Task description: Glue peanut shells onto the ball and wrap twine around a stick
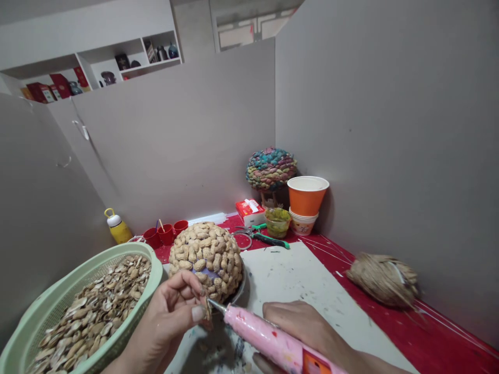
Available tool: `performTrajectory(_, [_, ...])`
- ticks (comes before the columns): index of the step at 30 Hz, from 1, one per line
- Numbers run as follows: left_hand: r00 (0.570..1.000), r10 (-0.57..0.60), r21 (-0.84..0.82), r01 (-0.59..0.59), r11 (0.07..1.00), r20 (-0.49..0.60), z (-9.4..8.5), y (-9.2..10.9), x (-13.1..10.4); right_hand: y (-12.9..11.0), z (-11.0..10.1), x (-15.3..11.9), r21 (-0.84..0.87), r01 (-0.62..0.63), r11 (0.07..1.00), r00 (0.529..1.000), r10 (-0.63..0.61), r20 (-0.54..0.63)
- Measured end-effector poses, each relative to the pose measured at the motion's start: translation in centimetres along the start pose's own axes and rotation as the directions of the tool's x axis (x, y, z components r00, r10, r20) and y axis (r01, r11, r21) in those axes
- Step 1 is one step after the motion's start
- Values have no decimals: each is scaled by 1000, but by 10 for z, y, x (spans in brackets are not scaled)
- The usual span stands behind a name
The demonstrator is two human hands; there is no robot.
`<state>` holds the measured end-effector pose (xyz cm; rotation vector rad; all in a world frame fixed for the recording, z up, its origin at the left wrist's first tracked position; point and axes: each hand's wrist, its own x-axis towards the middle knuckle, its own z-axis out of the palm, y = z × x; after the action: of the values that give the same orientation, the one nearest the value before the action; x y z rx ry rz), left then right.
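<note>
Glue gun (265, 337), one, rear cut off at lower frame edge, grasped by right hand (302, 322); left hand (166, 318) pinches one partly hidden peanut shell (208, 315).

Glue gun (265, 337) is pink, orange panel (314, 361). Ball (208, 244) tan, purple patch (208, 271). Basket (156, 261) pale green, shells (93, 306) brown. Board (284, 275) off-white, dark-speckled; counter (421, 337) red. Dome (272, 169) mottled teal, pink, yellow-green. Cups (166, 235) red. Tub (307, 201) orange, white rim.
</note>
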<state>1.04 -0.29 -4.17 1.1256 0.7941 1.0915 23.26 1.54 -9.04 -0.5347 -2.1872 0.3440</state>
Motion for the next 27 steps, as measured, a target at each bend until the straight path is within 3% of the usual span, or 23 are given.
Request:
performTrajectory(7, [1000, 5, 6, -5, 1000, -2, -1, -1, 2, 0, -1, -2, 48, -27, 998, 997, 24, 74])
performTrajectory(27, [999, 35, -3, -35, 999, -24, -2, 0, 0, 0, -2, 0, 26, 38, 999, 999, -39, 32])
